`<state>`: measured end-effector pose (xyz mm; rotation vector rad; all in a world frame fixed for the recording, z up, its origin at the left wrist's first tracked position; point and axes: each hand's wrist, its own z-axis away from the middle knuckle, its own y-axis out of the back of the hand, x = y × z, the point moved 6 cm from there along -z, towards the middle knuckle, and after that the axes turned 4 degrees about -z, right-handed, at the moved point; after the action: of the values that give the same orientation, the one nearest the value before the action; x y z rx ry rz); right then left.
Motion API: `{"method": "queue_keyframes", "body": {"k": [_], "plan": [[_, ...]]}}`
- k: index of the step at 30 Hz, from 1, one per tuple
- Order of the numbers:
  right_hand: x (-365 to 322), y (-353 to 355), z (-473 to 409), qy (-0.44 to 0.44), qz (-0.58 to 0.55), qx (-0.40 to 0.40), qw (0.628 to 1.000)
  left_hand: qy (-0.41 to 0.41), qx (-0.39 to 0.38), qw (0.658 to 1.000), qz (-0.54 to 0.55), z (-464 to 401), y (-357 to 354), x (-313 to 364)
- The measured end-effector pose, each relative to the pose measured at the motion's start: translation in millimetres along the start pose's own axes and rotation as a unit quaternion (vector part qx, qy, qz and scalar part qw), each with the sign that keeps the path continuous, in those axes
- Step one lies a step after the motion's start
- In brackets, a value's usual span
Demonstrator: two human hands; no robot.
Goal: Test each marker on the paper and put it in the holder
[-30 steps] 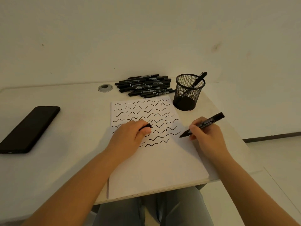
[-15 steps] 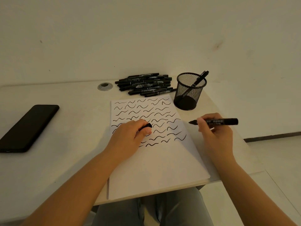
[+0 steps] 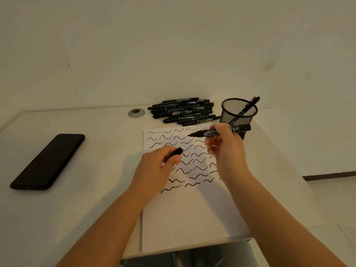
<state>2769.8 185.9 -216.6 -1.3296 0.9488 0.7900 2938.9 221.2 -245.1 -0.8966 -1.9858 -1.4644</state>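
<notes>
My right hand (image 3: pixel 226 151) holds an uncapped black marker (image 3: pixel 213 133) level above the paper, tip pointing left. Its black cap (image 3: pixel 176 152) is pinched in my left hand (image 3: pixel 156 168), raised over the paper, open end toward the tip. The white paper (image 3: pixel 192 214) carries several rows of black wavy test strokes. A black mesh holder (image 3: pixel 238 112) stands at the back right with one marker (image 3: pixel 250 105) leaning in it. A pile of several black markers (image 3: pixel 183 110) lies behind the paper.
A black phone (image 3: pixel 49 160) lies on the left of the white desk (image 3: pixel 86 209). A round grey cable grommet (image 3: pixel 136 113) sits near the wall. The desk's right edge runs close to the holder; its front edge is just below the paper.
My right hand lifted the marker off the paper, turned it level and moved it left toward my left hand. A new stroke stands at the lower right. My left hand rose with the cap.
</notes>
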Motion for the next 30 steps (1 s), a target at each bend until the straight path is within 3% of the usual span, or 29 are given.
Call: {"method": "queue_keyframes", "body": {"k": [3,9,16,24,30], "plan": [[8,-3,3,0.025,-0.015,-0.008,1.0,-0.004,-0.002,1.0,-0.015,-1,2,-5],[13,-1,5,0.082,0.058,-0.054,0.993,-0.018,0.004,1.0,-0.019,-3,7,-5],[20,-4,4,0.061,0.077,-0.059,0.993,-0.027,-0.012,0.999,-0.029,0,6,2],[26,-15,11,0.058,0.103,-0.151,0.981,-0.053,-0.054,0.997,-0.024,3,3,8],[30,-16,12,0.036,0.08,-0.159,0.983,-0.093,-0.101,0.989,-0.045,10,-7,17]]}}
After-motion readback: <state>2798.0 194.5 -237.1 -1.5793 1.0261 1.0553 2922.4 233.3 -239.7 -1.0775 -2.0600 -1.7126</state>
